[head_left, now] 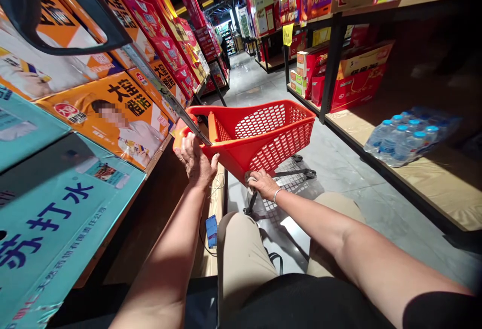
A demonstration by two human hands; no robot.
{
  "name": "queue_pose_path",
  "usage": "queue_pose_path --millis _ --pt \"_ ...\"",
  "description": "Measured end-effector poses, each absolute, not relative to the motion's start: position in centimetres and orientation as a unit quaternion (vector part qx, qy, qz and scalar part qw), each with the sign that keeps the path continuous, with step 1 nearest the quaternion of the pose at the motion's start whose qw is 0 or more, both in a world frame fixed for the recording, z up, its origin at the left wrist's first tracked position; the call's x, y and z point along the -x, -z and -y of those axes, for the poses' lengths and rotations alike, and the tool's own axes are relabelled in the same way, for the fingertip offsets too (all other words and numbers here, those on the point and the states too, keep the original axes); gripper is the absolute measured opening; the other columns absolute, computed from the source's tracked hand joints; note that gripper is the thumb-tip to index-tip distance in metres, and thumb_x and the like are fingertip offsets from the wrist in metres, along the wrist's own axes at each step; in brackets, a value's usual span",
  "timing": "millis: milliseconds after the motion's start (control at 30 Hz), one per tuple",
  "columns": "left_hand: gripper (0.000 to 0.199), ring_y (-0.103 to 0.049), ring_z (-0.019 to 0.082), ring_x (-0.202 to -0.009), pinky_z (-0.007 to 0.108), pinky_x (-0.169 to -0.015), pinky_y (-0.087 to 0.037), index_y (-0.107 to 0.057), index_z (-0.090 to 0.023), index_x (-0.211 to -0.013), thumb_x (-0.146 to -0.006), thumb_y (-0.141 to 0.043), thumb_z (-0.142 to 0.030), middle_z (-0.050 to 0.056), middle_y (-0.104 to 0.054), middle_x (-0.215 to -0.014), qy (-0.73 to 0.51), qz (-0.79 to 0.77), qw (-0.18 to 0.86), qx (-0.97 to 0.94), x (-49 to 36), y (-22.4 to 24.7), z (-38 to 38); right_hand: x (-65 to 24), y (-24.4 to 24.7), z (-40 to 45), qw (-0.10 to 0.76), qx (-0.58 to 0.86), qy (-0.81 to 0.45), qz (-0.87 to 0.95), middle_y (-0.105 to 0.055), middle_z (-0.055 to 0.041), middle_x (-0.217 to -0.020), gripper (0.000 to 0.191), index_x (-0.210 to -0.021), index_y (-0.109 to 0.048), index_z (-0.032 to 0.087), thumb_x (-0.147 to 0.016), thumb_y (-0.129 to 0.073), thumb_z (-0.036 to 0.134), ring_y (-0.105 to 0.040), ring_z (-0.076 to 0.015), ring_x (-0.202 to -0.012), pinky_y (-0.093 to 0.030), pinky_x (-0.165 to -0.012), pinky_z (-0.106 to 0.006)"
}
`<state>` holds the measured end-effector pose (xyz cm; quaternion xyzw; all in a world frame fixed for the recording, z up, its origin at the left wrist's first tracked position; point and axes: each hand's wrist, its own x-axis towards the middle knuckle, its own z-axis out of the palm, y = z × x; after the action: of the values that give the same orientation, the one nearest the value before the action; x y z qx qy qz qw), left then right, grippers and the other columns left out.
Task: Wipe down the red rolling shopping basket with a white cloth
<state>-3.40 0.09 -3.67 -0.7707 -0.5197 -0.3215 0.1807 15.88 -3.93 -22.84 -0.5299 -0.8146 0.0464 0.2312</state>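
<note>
- Shop aisle with grey tiled floor [342, 153], and shelves [425, 183] on both sides.
- At left, blue boxes [45, 208] and orange boxes [101, 113] are stacked.
- Left hand [198, 163] is half closed over the rear end of the red cart [233, 160], thumb spread apart.
- Below this hand, one phone [211, 231] lies on the wooden ledge [218, 203].
- Right hand [263, 186] is curled closed on the cart's lower corner.
- The cart is in the middle, between the shelves.
- At right, wrapped water bottles [404, 135] with blue caps are on the low shelf.

Smooth, glossy plastic basket [241, 154]; shiny metal shaft [167, 94]; matt cloth trousers [244, 248].
</note>
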Motion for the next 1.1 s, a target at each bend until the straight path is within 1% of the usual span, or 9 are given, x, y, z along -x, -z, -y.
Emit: queue_pose_path --millis 133,200,267,433,533,667,733,933,1100 --pt "0.079 -0.017 0.036 -0.158 0.058 -0.129 -0.016 -0.027 -0.018 -0.16 -0.091 -0.06 -0.039 0.018 -0.025 -0.168 0.321 0.479 0.202 0.792 1.3 3.0 0.7 -16.1 18.1 2.5 0.338 0.494 0.005 0.801 -0.057 -0.006 -0.138 0.027 -0.114 -0.074 0.028 -0.095 -0.058 0.017 -0.044 -0.0242 -0.116 -0.041 -0.1 -0.039" --pt "0.069 -0.018 0.035 -0.158 0.054 -0.128 -0.018 -0.036 -0.019 -0.156 -0.093 -0.057 -0.039 0.016 -0.029 -0.167 0.276 0.409 0.199 0.847 -0.5 2.2 0.3 -16.1 15.6 1.0 0.408 0.49 0.061 0.768 -0.054 -0.0057 -0.143 0.032 -0.122 -0.072 0.029 -0.099 -0.053 0.019 -0.04 -0.0258 -0.125 -0.037 -0.107 -0.041" --pt "0.06 -0.03 0.032 -0.154 0.049 -0.126 -0.025 -0.043 -0.017 -0.153 -0.097 -0.051 -0.039 0.016 -0.038 -0.163 0.218 0.379 0.169 0.884 -2.4 1.3 -0.6 -16.1 14.1 -0.4 0.439 0.503 0.099 0.738 -0.051 -0.0061 -0.146 0.034 -0.129 -0.069 0.031 -0.101 -0.052 0.023 -0.034 -0.0283 -0.135 -0.034 -0.112 -0.044" --pt "0.055 -0.064 0.032 -0.122 0.045 -0.104 -0.046 -0.062 -0.016 -0.135 -0.106 -0.029 -0.05 0.016 -0.069 -0.131 0.03 0.476 0.122 0.871 -5.4 0.1 -2.8 -16.4 17.7 -1.2 0.364 0.536 0.051 0.76 -0.051 -0.0025 -0.148 0.028 -0.123 -0.072 0.037 -0.101 -0.054 0.033 -0.033 -0.0287 -0.136 -0.033 -0.11 -0.046" --pt "0.058 -0.068 0.031 -0.113 0.044 -0.096 -0.046 -0.07 -0.02 -0.119 -0.106 -0.026 -0.055 0.012 -0.074 -0.12 -0.02 0.487 0.149 0.86 -5.5 0.4 -3.2 -16.5 22.2 0.5 0.283 0.568 -0.019 0.773 -0.053 -0.0015 -0.148 0.028 -0.117 -0.075 0.035 -0.103 -0.051 0.032 -0.038 -0.0274 -0.129 -0.035 -0.105 -0.044" --pt "0.04 -0.068 0.028 -0.109 0.041 -0.091 -0.043 -0.068 -0.022 -0.115 -0.103 -0.038 -0.045 0.009 -0.075 -0.117 -0.011 0.478 0.181 0.859 -4.3 1.3 -4.1 -16.9 24.5 2.2 0.197 0.59 -0.072 0.78 -0.059 -0.0032 -0.14 0.028 -0.112 -0.076 0.034 -0.102 -0.05 0.027 -0.042 -0.0275 -0.12 -0.039 -0.091 -0.04" --pt "0.034 -0.068 0.028 -0.108 0.041 -0.091 -0.042 -0.068 -0.022 -0.114 -0.101 -0.043 -0.041 0.008 -0.075 -0.115 -0.009 0.476 0.191 0.859 -3.6 1.6 -4.7 -17.4 23.1 1.9 0.222 0.586 -0.048 0.777 -0.059 -0.002 -0.141 0.029 -0.112 -0.076 0.035 -0.102 -0.051 0.026 -0.042 -0.027 -0.121 -0.039 -0.092 -0.04" --pt "0.031 -0.068 0.029 -0.101 0.043 -0.085 -0.038 -0.067 -0.021 -0.104 -0.1 -0.04 -0.037 0.008 -0.076 -0.107 0.015 0.464 0.221 0.858 -2.4 2.2 -5.7 -19.4 16.0 -2.4 0.426 0.563 0.103 0.701 -0.053 -0.0005 -0.147 0.028 -0.118 -0.076 0.038 -0.103 -0.053 0.032 -0.033 -0.0274 -0.136 -0.03 -0.114 -0.044" --pt "0.028 -0.067 0.029 -0.098 0.044 -0.086 -0.037 -0.066 -0.021 -0.104 -0.099 -0.041 -0.031 0.009 -0.075 -0.106 0.03 0.458 0.227 0.859 -2.3 2.5 -5.2 -19.6 20.1 -2.6 0.38 0.568 0.054 0.728 -0.061 -0.0009 -0.137 0.023 -0.107 -0.08 0.037 -0.097 -0.062 0.028 -0.041 -0.0286 -0.129 -0.039 -0.103 -0.045"
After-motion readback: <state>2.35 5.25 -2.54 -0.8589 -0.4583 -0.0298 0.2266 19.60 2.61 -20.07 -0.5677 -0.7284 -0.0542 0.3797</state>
